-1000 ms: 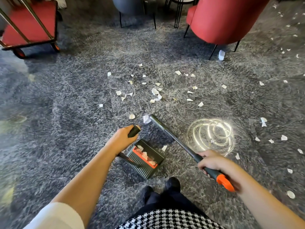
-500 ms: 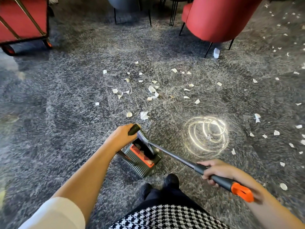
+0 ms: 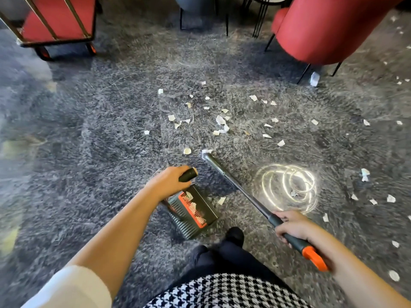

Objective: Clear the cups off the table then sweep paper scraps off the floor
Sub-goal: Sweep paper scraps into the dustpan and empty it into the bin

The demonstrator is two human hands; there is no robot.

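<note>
Holding pan (image 3: 191,216) in left grip (image 3: 169,181) and broom (image 3: 240,187) in right grip (image 3: 291,225), could flick mid-frame scraps (image 3: 220,120) past the pan by sweeping too hard.

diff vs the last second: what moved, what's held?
The broom moved: half a second ago its head was drawn back at the dustpan; now it reaches forward again to the white scrap, as a second ago. The right hand went with it, still gripping the handle. Unchanged: left hand holds the dustpan handle, and the dustpan is in place.
</note>
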